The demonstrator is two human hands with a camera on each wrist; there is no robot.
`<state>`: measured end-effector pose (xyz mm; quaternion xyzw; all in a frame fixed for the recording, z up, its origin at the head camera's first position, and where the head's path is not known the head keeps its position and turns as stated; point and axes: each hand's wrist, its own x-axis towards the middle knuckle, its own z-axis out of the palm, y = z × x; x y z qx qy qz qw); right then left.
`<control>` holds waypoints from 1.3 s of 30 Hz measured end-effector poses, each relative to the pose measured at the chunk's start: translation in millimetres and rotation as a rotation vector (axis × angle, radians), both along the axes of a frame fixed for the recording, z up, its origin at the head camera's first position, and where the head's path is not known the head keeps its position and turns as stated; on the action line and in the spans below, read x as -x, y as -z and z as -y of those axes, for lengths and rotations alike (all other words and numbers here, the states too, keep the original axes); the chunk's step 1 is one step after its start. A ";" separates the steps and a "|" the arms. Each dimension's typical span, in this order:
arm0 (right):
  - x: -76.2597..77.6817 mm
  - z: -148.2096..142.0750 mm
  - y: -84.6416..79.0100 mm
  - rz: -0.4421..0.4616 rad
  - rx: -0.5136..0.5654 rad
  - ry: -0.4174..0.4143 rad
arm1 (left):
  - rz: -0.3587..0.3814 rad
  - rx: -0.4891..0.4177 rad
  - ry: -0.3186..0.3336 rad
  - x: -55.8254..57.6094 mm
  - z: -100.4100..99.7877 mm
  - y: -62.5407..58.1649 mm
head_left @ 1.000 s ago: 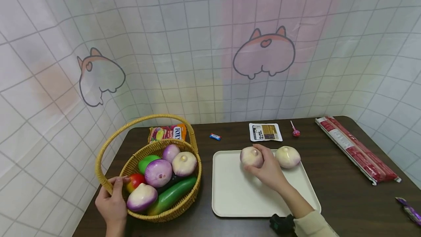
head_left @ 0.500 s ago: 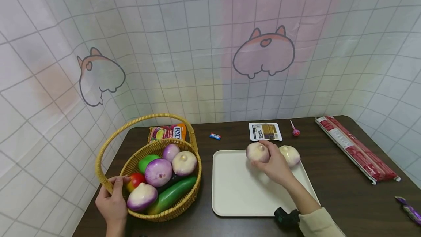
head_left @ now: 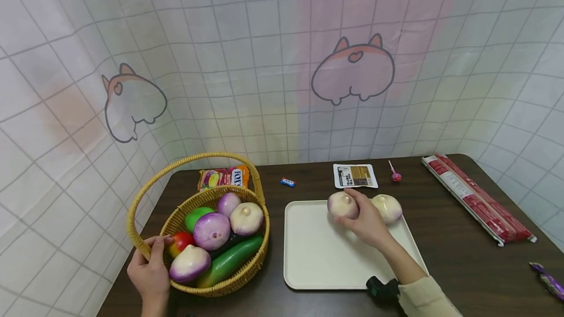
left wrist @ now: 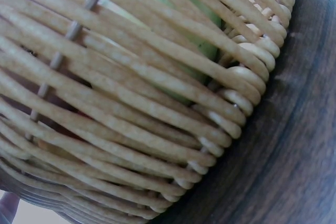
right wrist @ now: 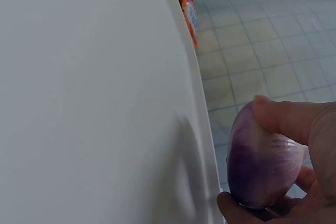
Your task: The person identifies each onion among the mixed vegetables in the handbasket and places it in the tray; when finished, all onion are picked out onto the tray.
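My right hand (head_left: 367,221) grips a white-and-purple onion (head_left: 341,204), thumb and fingers around its sides. It is over the back of a cream tray (head_left: 308,268); in the right wrist view a shadow falls on the tray beside the onion (right wrist: 262,161). Close to the hand's right lies a second pale onion (head_left: 387,209) on the tray. At the left, my left hand (head_left: 151,270) holds the wicker basket (head_left: 235,285) where handle and rim meet. Inside are several onions (head_left: 212,231), a green cucumber-like vegetable (head_left: 232,261), a red-yellow fruit (head_left: 181,243) and a green item (head_left: 198,216).
Behind the basket lies a candy bag (head_left: 226,177). Along the back of the table are a small blue wrapped candy (head_left: 288,182), a flat food packet (head_left: 355,176) and a lollipop (head_left: 395,176). A long red package (head_left: 478,199) and a purple wrapper (head_left: 547,282) lie right.
My right hand and its onion moved right and slightly back, then a touch left, staying near the second onion. My left hand keeps its hold on the basket.
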<state>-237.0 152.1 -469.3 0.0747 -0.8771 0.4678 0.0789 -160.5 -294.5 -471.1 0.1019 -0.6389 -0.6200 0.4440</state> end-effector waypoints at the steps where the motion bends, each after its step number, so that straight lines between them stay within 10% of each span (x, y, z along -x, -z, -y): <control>1: 0.4 0.1 0.5 -0.001 -0.003 -0.003 | -0.001 -0.001 0.001 -0.1 0.2 -0.1; 39: 5.1 1.6 12.4 -0.011 -0.087 -0.034 | -0.002 0.009 0.005 -1.1 -1.5 -2.2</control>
